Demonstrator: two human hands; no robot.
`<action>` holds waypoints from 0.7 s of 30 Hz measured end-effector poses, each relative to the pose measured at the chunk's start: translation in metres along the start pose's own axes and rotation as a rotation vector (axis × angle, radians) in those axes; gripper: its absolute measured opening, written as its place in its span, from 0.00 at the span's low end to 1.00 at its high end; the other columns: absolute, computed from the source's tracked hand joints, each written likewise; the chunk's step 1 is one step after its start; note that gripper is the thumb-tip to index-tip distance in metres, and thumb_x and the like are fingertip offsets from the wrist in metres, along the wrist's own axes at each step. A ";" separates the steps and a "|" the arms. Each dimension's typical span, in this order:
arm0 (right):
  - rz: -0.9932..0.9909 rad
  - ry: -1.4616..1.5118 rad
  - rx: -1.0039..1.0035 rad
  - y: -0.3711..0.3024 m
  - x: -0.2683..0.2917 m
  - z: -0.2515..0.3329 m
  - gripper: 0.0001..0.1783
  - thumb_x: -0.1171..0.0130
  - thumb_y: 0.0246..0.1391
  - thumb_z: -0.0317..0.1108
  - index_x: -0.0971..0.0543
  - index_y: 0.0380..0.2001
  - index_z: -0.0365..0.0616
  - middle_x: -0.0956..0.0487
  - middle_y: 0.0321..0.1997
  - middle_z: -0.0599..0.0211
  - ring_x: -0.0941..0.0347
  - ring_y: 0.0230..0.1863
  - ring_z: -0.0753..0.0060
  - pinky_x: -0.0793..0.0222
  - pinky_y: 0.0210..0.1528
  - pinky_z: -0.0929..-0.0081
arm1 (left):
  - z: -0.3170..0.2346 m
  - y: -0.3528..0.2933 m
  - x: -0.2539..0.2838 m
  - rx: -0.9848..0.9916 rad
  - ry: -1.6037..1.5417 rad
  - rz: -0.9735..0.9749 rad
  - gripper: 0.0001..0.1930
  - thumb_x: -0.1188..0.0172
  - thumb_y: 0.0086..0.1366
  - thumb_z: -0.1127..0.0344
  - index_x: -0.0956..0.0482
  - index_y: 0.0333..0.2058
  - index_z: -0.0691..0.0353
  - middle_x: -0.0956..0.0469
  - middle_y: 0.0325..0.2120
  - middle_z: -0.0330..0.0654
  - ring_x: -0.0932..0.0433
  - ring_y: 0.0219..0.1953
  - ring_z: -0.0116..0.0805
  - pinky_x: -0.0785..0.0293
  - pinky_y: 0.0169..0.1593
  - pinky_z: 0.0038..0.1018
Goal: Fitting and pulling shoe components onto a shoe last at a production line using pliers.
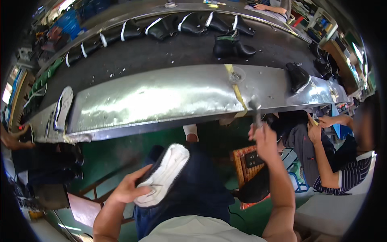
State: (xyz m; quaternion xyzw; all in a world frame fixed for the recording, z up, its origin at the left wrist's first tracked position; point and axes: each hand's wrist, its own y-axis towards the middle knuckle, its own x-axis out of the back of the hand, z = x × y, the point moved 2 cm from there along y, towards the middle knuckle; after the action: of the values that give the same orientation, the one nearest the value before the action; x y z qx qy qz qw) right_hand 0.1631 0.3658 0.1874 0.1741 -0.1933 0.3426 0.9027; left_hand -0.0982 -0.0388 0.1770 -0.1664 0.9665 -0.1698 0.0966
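My left hand (pixel 129 187) is closed around a dark shoe (pixel 163 173) turned sole up above my lap. Its white underside faces me, and my thumb presses on the heel end. Off to the right, my right hand (pixel 264 141) grips a hammer (pixel 255 105), somewhat smeared by motion. The hammer's metal head is over the near edge of the shiny metal bench (pixel 133 99), well apart from the shoe. Near it on the bench are a strip of yellow tape (pixel 238 93) and a small clear cup (pixel 237 74) with small metal bits.
Beyond the bench runs a dark belt (pixel 149 56) with a row of black boots (pixel 193 23). Another boot (pixel 298 76) stands at the bench's right, a white-bottomed shoe (pixel 63 109) at its left. Seated close on my right, a person in a striped sleeve (pixel 354 173) works.
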 end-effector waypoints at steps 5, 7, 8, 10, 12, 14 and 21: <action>-0.190 -0.138 -0.079 0.126 0.055 -0.029 0.13 0.45 0.66 0.37 0.24 0.35 0.36 0.20 0.25 0.63 0.23 0.27 0.73 0.28 0.34 0.72 | -0.136 0.087 0.031 -0.249 0.254 -0.160 0.50 0.22 0.53 0.60 0.39 0.69 0.75 0.27 0.63 0.51 0.30 0.64 0.36 0.40 0.69 0.32; -0.192 -0.117 -0.132 0.172 0.068 -0.041 0.13 0.44 0.65 0.38 0.24 0.34 0.36 0.21 0.24 0.62 0.23 0.27 0.73 0.29 0.34 0.72 | -0.186 0.152 0.044 -0.363 0.571 -0.249 0.46 0.24 0.56 0.59 0.37 0.69 0.71 0.27 0.62 0.53 0.26 0.61 0.36 0.35 0.66 0.30; -0.154 -0.077 -0.174 0.194 0.072 -0.050 0.13 0.43 0.64 0.38 0.24 0.34 0.37 0.21 0.24 0.61 0.23 0.27 0.73 0.29 0.34 0.72 | -0.204 0.188 0.050 -0.425 0.714 -0.274 0.44 0.26 0.58 0.59 0.36 0.69 0.67 0.26 0.62 0.54 0.24 0.59 0.37 0.32 0.63 0.29; -0.113 -0.040 -0.213 0.235 0.077 -0.048 0.13 0.42 0.63 0.38 0.24 0.34 0.37 0.21 0.24 0.61 0.23 0.27 0.73 0.29 0.33 0.72 | -0.235 0.254 0.063 -0.401 1.045 -0.366 0.42 0.29 0.58 0.62 0.36 0.70 0.60 0.26 0.61 0.59 0.21 0.59 0.43 0.31 0.64 0.31; -0.062 -0.368 -0.294 0.276 0.078 -0.029 0.11 0.42 0.60 0.37 0.24 0.36 0.38 0.19 0.28 0.54 0.20 0.31 0.60 0.27 0.37 0.64 | -0.248 0.303 0.061 -0.428 1.542 -0.551 0.44 0.27 0.56 0.62 0.38 0.71 0.50 0.26 0.59 0.63 0.19 0.53 0.52 0.26 0.60 0.36; -0.040 -0.594 -0.166 0.325 0.084 -0.043 0.11 0.43 0.59 0.36 0.23 0.38 0.39 0.17 0.35 0.45 0.19 0.40 0.42 0.27 0.46 0.53 | -0.236 0.355 0.074 -0.532 1.792 -0.539 0.48 0.27 0.57 0.57 0.44 0.73 0.48 0.35 0.65 0.63 0.24 0.58 0.60 0.26 0.61 0.41; -0.032 -1.163 -0.230 0.492 0.071 -0.073 0.23 0.45 0.59 0.34 0.28 0.55 0.32 0.22 0.54 0.36 0.27 0.59 0.34 0.30 0.63 0.50 | -0.160 0.408 0.107 -0.574 1.419 -0.294 0.37 0.44 0.72 0.55 0.46 0.72 0.67 0.36 0.68 0.58 0.48 0.75 0.59 0.46 0.74 0.45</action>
State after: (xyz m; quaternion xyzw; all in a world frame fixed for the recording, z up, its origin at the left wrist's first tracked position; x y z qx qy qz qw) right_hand -0.1086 0.7837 0.2471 0.2372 -0.6894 0.1543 0.6668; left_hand -0.3536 0.3327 0.1635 -0.1626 0.7713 0.0103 -0.6153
